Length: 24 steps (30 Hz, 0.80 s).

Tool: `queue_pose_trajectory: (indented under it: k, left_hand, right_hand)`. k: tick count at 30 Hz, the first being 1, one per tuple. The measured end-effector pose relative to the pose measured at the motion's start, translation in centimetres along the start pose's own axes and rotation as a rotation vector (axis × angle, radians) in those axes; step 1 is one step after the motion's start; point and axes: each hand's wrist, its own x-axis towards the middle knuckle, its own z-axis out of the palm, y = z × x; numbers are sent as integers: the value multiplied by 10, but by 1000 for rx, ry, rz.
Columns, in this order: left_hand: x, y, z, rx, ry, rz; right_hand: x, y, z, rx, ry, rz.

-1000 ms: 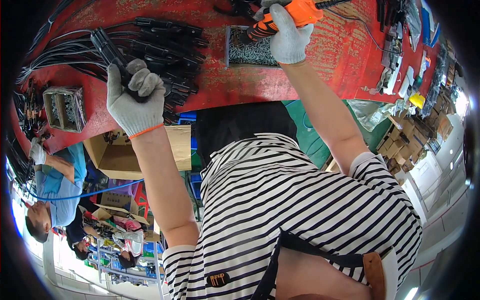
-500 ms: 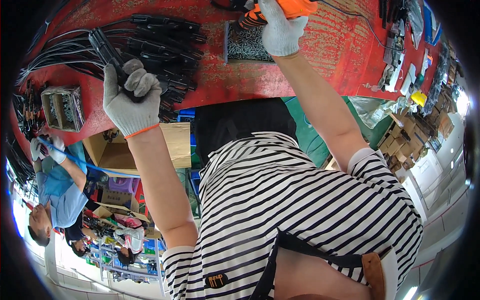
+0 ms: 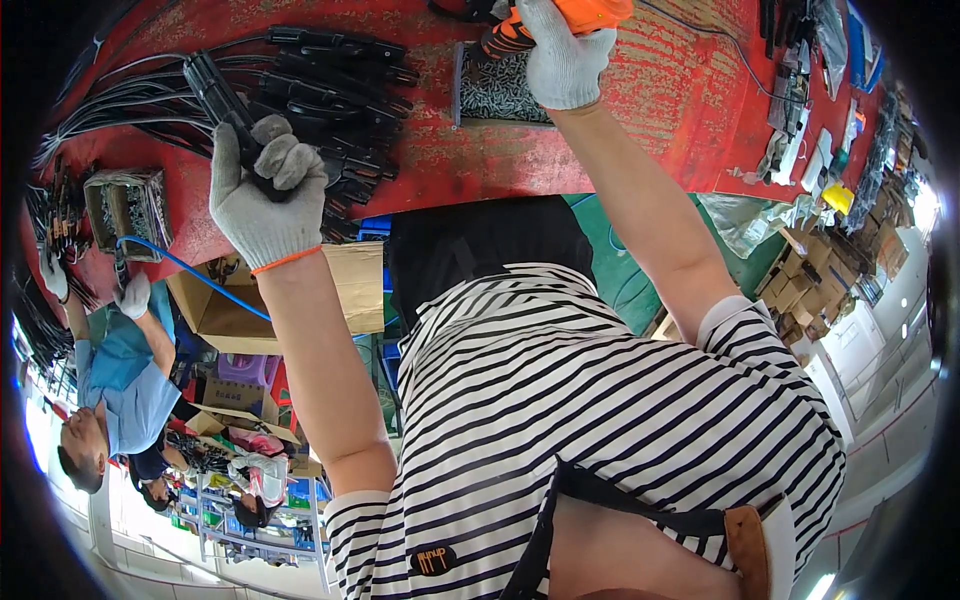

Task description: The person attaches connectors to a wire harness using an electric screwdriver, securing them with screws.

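My gloved left hand (image 3: 268,205) is closed round a long black plastic housing (image 3: 212,88), its far end pointing up and to the left. Right beside it lies a pile of similar black housings (image 3: 330,90) with dark cables (image 3: 120,100) running off to the left. My right hand (image 3: 570,65), also gloved, grips an orange and black power screwdriver (image 3: 592,14), partly cut off by the top edge. The tool's black front end lies over a shallow tray (image 3: 456,95) of small silver screws (image 3: 505,92); its tip is hard to make out.
On the red table (image 3: 500,165) at the left stands a divided box (image 3: 165,215) of screws. A co-worker's gloved hand (image 3: 133,297) holds a tool on a blue hose (image 3: 200,275) there. A cardboard box (image 3: 340,290) sits below the table edge. Assorted parts (image 3: 795,130) lie at the right.
My left hand and the black housing have shifted very slightly right. The screwdriver stays nearly in place over the tray. The co-worker's hands have moved apart, one bringing the blue-hosed tool to the screw box.
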Motion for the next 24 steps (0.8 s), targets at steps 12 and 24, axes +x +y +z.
queue_pose_trajectory:
  k: [12, 24]
  left_hand:
    - [-1, 2, -1, 7, 21, -11]
    - [-4, 5, 0, 51, 15, 20]
  right_hand:
    - [3, -2, -4, -74, -27, 13]
    - [3, -43, 16, 127, -47, -167]
